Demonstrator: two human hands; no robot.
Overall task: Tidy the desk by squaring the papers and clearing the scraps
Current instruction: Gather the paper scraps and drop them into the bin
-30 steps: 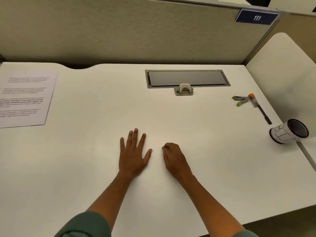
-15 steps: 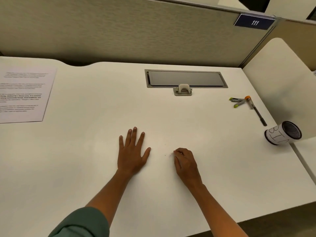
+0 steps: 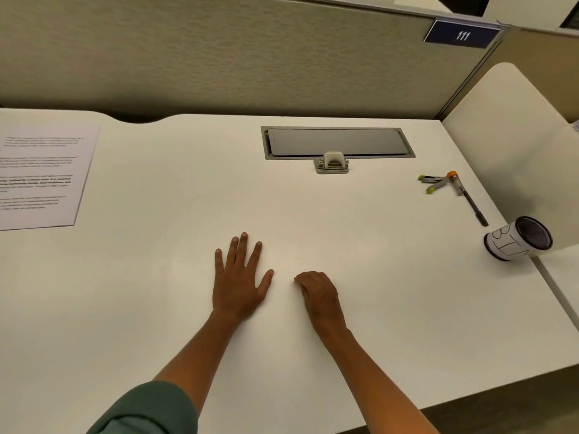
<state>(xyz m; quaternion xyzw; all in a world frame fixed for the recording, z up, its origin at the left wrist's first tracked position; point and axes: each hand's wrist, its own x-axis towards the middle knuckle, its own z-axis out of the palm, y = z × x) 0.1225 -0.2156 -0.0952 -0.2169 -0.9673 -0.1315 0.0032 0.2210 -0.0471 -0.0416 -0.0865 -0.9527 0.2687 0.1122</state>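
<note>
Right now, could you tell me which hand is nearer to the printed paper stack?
The left hand, flat on the desk right of the printed paper stack. The curled right hand lies farther right.

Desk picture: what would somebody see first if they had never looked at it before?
Probably the two hands in the middle of the white desk: the left hand lies flat with fingers spread, the right hand is curled beside it. Next, the printed paper at the far left edge. Then the cup tipped on its side at the right, near a pen.
</note>
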